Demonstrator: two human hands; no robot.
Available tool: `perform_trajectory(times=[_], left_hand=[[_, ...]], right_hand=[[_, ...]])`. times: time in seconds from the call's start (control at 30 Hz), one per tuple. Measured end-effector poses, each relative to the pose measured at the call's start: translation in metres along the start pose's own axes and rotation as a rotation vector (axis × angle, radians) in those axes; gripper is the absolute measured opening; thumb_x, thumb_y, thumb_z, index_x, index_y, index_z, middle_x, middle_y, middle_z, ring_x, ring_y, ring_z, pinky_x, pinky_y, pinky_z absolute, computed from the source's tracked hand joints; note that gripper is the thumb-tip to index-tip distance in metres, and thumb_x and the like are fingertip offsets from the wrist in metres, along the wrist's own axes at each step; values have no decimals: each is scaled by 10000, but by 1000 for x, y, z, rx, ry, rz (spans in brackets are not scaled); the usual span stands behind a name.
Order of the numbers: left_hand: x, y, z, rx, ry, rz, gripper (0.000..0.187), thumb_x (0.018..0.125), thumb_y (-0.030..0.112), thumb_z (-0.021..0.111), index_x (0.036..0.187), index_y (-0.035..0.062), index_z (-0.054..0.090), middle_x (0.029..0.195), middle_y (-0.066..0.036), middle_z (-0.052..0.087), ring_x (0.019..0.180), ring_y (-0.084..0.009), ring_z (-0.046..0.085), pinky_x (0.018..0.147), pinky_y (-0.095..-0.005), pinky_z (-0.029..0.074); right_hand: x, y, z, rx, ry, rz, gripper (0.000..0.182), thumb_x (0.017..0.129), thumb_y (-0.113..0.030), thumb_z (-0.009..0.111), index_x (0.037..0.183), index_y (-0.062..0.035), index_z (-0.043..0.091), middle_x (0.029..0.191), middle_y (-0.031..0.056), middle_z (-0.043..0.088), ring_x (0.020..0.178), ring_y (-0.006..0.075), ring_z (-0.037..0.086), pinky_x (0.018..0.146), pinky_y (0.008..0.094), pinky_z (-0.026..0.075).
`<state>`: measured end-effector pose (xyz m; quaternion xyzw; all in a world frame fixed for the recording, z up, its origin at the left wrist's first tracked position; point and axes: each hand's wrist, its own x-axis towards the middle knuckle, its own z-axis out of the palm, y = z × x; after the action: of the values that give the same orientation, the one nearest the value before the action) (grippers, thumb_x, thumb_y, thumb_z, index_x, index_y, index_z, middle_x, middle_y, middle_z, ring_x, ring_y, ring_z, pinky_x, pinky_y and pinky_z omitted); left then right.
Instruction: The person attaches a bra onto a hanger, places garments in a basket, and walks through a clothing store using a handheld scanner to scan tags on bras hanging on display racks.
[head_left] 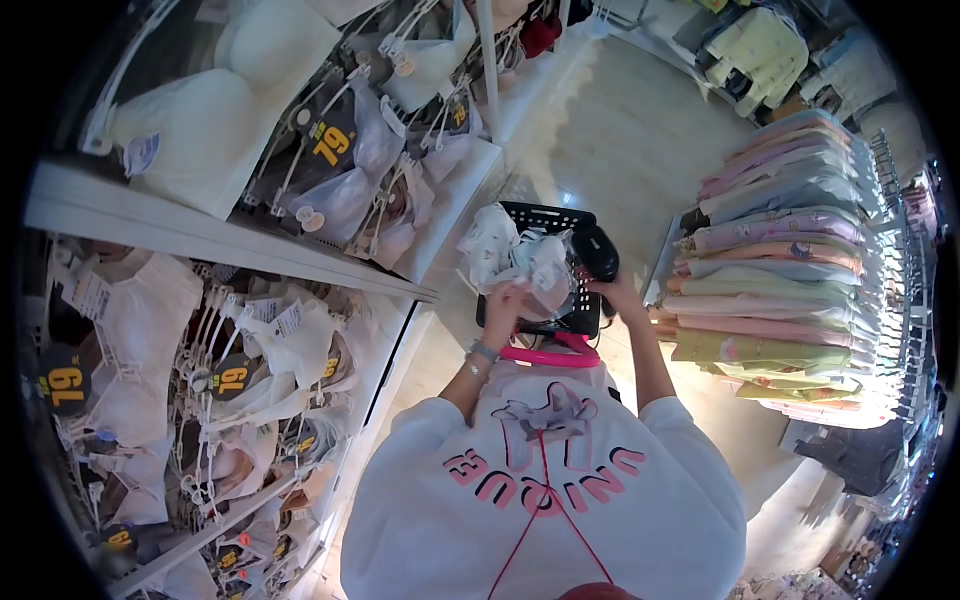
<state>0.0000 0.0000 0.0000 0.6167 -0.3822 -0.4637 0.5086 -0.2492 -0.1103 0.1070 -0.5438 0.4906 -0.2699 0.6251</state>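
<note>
A black basket [548, 218] with slotted walls is held in front of my body. White and pale garments [492, 240] lie heaped in it. My left hand [505, 305] is at the basket's near left, its fingers closed against the pale cloth. On the right side, my right hand [612, 292] reaches to the basket's rim beside a black rounded object [596, 252]; its fingers are partly hidden and I cannot make out its grip. A pink strip [548, 356], perhaps a handle, lies at the basket's near end.
Racks of bras on hangers [240, 380] with "79" tags fill the left side, behind a white shelf edge [230, 235]. Folded-over pastel clothes [770, 270] hang on a rack at the right. Pale floor [620, 110] runs between them, with more clothes at the top right.
</note>
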Motion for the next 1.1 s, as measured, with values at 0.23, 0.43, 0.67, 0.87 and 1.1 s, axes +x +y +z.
perform_trajectory(times=[0.23,0.43,0.67,0.87,1.1], left_hand=[[-20,78,-32,-236,138,-79,209,936,195,566,1003,9,631,929,-9,623,841,-65,556,753,-215,440],[-30,86,-37,-140,190,-121,209,939,196,570,1000,10,644,909,3,636,825,-56,550,728,-194,429],[-41,75,-67,69,372,-173,229,934,194,580,934,-23,654,853,-12,621,790,-84,526,720,-242,423],[-55,49,-50,-2,466,-357,200,927,163,578,877,-18,644,809,15,592,776,-67,493,731,-228,402],[-54,38,-27,-14,382,-382,175,910,105,565,910,-56,634,839,-37,632,789,-85,570,727,-239,457]], right_hand=[[0,34,-72,-511,62,251,480,656,-225,766,1061,-10,624,896,135,667,856,216,630,762,343,484],[34,164,-43,-472,-137,276,648,538,-262,820,1101,-19,611,979,185,671,903,292,655,790,370,513],[75,254,-8,-796,-165,405,522,534,-143,789,1007,9,627,915,183,678,854,306,664,745,394,537],[93,291,7,-549,-316,707,355,571,-136,753,844,57,635,767,197,673,717,330,677,605,401,548],[97,334,21,-815,-360,515,416,591,-272,761,911,-16,687,983,220,661,908,328,651,814,388,522]])
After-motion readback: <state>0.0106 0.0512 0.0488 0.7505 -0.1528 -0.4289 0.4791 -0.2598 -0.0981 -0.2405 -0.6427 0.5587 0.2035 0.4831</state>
